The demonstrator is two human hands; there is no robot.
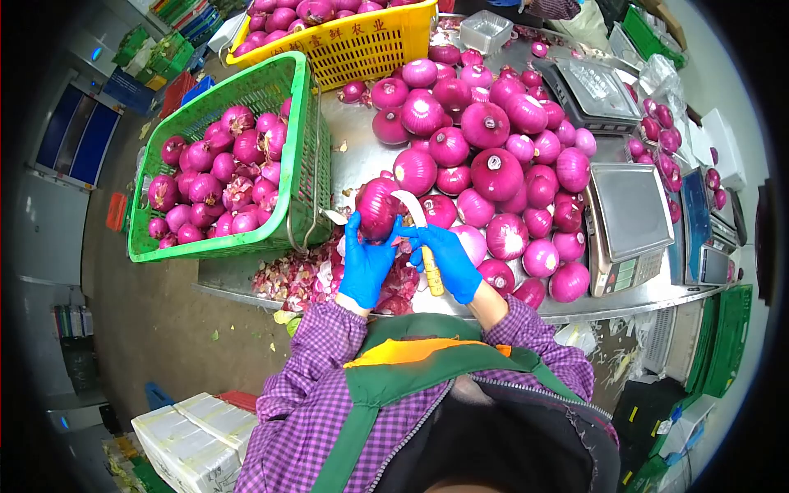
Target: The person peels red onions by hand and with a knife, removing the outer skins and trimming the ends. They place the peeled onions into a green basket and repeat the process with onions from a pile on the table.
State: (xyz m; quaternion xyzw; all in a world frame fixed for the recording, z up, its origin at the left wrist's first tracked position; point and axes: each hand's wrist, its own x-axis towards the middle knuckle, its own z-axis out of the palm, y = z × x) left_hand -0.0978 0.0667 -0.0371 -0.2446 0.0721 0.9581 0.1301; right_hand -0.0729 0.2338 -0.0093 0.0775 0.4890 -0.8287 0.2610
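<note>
My left hand [366,261], in a blue glove, is closed around the lower side of a red onion [378,208] held above the table edge. A knife [431,271] with a curved pale blade and a yellowish handle is gripped in my right hand [449,259], also gloved in blue. The blade tip points left, right beside the onion's upper right side. Below my hands lies a heap of onion skins [308,271]. A large pile of peeled red onions [495,174] spreads over the metal table [349,148] ahead and to the right.
At left stands a green basket [301,164] of red onions, its wire handle close to my left hand. Behind it is a yellow crate [370,49] of onions. Weighing scales [629,201] line the right side, with a clear plastic tray [485,31] at the back. A white foam box [193,435] stands on the floor at lower left.
</note>
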